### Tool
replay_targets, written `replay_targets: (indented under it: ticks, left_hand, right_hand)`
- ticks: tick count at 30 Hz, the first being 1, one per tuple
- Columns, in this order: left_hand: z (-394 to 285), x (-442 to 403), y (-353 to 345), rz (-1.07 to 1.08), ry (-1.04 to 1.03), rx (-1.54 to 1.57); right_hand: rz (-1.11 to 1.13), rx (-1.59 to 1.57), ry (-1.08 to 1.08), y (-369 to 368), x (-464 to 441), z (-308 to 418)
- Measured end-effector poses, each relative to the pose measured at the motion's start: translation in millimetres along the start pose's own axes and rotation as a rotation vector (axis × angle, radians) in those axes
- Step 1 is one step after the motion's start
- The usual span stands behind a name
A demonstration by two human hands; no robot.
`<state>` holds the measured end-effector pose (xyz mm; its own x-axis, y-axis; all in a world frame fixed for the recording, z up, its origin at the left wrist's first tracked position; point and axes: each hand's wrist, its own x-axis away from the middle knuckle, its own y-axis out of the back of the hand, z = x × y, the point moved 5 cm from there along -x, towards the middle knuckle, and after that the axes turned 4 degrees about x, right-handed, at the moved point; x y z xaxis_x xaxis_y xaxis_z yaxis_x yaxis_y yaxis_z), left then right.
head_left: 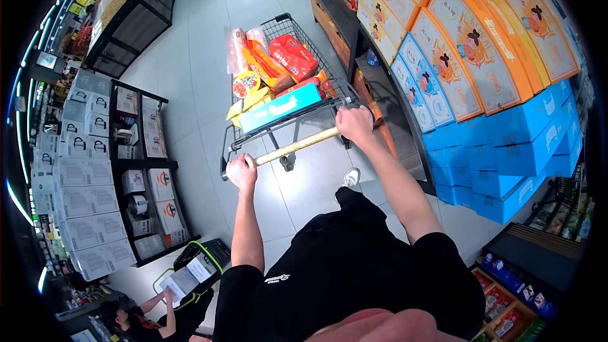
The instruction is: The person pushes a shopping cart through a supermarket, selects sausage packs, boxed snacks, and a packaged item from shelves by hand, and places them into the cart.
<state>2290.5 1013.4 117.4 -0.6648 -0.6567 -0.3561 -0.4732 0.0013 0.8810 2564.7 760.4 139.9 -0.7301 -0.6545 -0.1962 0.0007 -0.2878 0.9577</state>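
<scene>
My left hand point(242, 172) is closed round the left end of the shopping cart's yellowish handle bar point(297, 146). Toward the bar's right end, my right hand point(355, 123) grips it too. Ahead of both hands stands the black wire shopping cart point(278, 25). Inside it, a bright blue box point(280, 107) lies nearest me. Behind that are a red bag point(293, 55), an orange-and-yellow package point(259, 60), a yellow packet point(248, 102) and a round yellow-and-red package point(246, 83). A pale pink package point(237, 47) rests along the cart's left side.
Orange boxes point(472, 44) and blue boxes point(494, 158) are stacked high close on the right. White cartons point(88, 215) and a black shelf point(151, 152) line the left. At lower left, another person point(142, 320) handles a white box by a green-rimmed basket point(218, 259). Grey tiled floor point(202, 57) runs ahead.
</scene>
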Motion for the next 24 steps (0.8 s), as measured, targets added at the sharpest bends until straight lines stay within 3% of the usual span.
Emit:
replay_targets:
  ticks: [19, 24]
  left_hand:
    - [-5.4, -90.1, -41.9, -0.165, 0.005, -0.006]
    - [3.1, -104.2, -41.4, -0.071, 0.058, 0.051]
  right_hand:
    - [0.088, 0.02, 0.061, -22.0, -103.0, -16.3]
    - [0.055, -0.016, 0.084, -29.1, -117.2, -13.6]
